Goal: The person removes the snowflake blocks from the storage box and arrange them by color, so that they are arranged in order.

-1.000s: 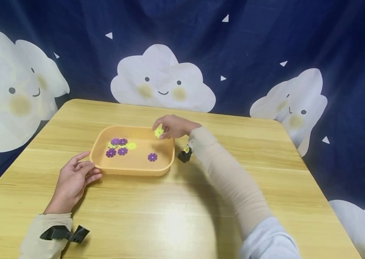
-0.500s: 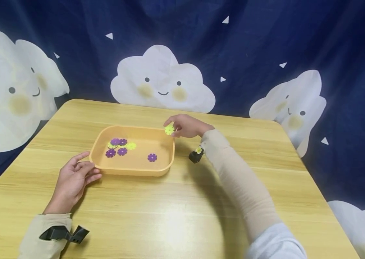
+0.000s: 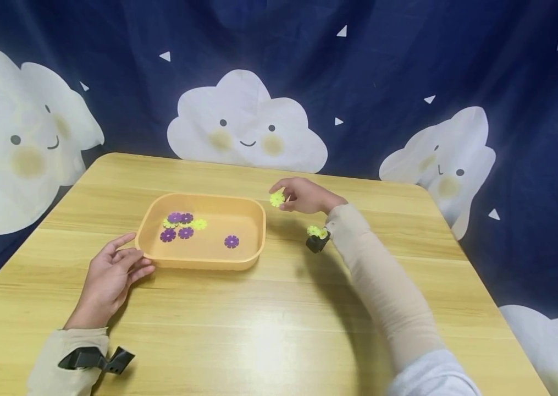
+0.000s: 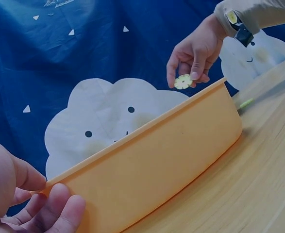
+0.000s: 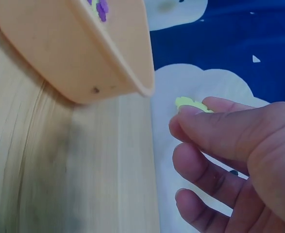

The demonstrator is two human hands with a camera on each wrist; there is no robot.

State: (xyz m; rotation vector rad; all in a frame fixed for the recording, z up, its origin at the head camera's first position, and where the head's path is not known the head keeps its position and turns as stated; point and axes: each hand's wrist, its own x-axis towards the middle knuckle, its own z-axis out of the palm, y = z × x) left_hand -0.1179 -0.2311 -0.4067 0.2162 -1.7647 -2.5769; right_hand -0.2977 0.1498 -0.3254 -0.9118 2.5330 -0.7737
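While the left hand (image 3: 112,275) rests spread against the tray (image 3: 259,220), the right hand (image 3: 305,197) pinches a yellow flower (image 3: 276,198) just outside the tray's right rim, above the desk (image 3: 279,330); seven flowers (image 3: 180,225) remain in the tray.
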